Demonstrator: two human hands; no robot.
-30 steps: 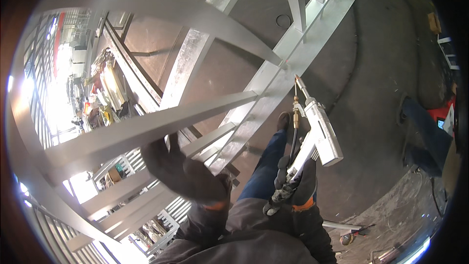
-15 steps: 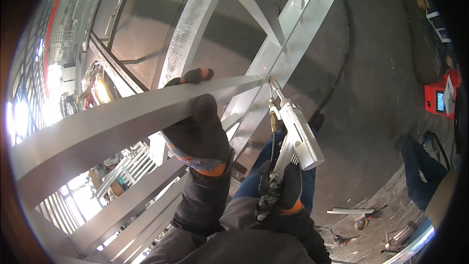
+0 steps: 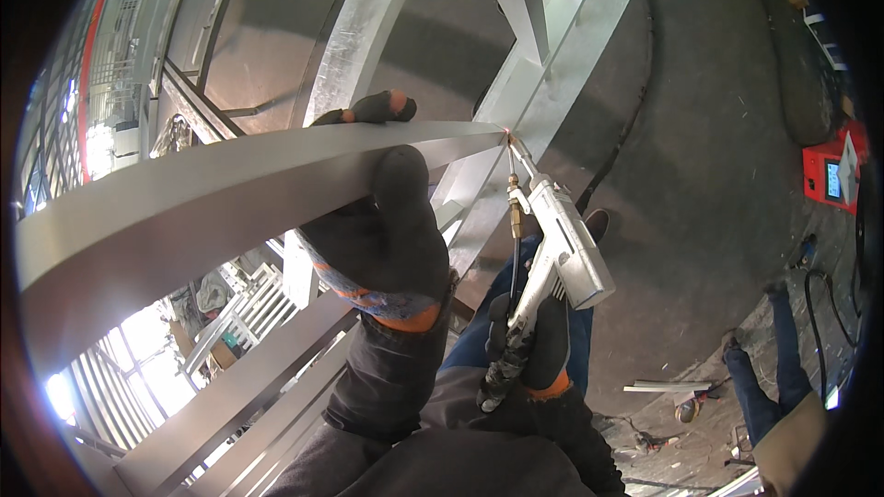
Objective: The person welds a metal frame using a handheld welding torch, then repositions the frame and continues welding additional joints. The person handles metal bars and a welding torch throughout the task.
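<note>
My left hand [image 3: 387, 221], in a dark glove, is closed round a long grey metal bar [image 3: 221, 161], fingers over its top and thumb against its near side. The bar's far end meets a flat grey metal beam [image 3: 589, 55]. In my gloved right hand [image 3: 545, 340] is the grip of a silver welding gun [image 3: 573, 248], tilted up and to the left. A thin feed tube with a brass fitting [image 3: 515, 198] runs along the gun. Its nozzle is at the corner between bar and beam, where a small red glow shows. Whether the tip touches is too small to tell.
More grey bars [image 3: 235, 387] of the frame lie below my left arm, and others join the beam farther up. A red machine with a lit screen [image 3: 833, 175] stands at right. A co-worker's legs [image 3: 773, 368] show at lower right. A dark cable [image 3: 635, 120] crosses the floor.
The bar's end and the gun's nozzle now appear closer together, with my left hand slightly higher and farther right. At right, the co-worker has shifted, and both legs now show.
</note>
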